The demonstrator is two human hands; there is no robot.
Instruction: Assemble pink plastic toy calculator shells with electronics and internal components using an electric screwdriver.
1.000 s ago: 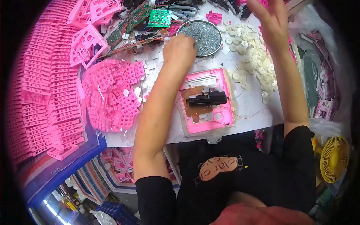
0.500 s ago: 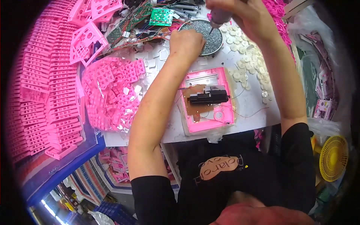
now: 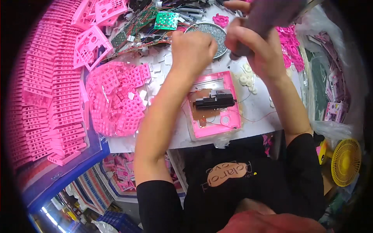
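My right hand grips a dark electric screwdriver, raised above the table and tilted, its tip end pointing down and left. My left hand is closed in the air at the near left side of a round dish of small silver screws. What its fingers hold, if anything, is hidden. In front of me lies an open pink plastic casing on a clear bag. Inside it sit a brown circuit board and a black block-shaped mechanism, with thin wires trailing out.
A bag of pink parts lies left of the casing, beside tall stacks of pink frames. Wires and a green circuit board crowd the back. White round pieces lie right of the casing. A yellow fan stands lower right.
My left hand has drawn back slightly from the screw dish. My right hand has brought the screwdriver lower and nearer, tilting it; it now covers many of the white pieces.
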